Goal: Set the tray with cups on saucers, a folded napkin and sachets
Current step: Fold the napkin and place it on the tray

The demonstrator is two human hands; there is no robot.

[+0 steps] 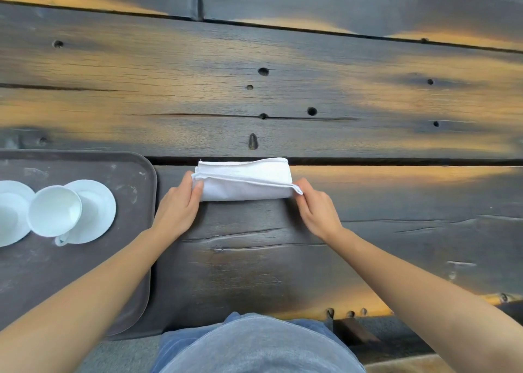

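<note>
Pinching the folded white napkin (246, 180) at both ends, you had it lying on the dark wooden table (283, 89), just right of the tray (56, 273) & not on it. Your left hand (177, 208) gripped the napkin's left end w/ thumb on top; your right hand (318, 208) pinched its near right corner btwn thumb & fingertips. The cloth lay in several layers, long side running left-right, far edge along a gap btwn planks. On the tray a white cup (53, 211) sat off-centre on a saucer (97, 208), handle toward you; a 2nd saucer (11, 211) lay just left, cut off by the frame edge.
</note>
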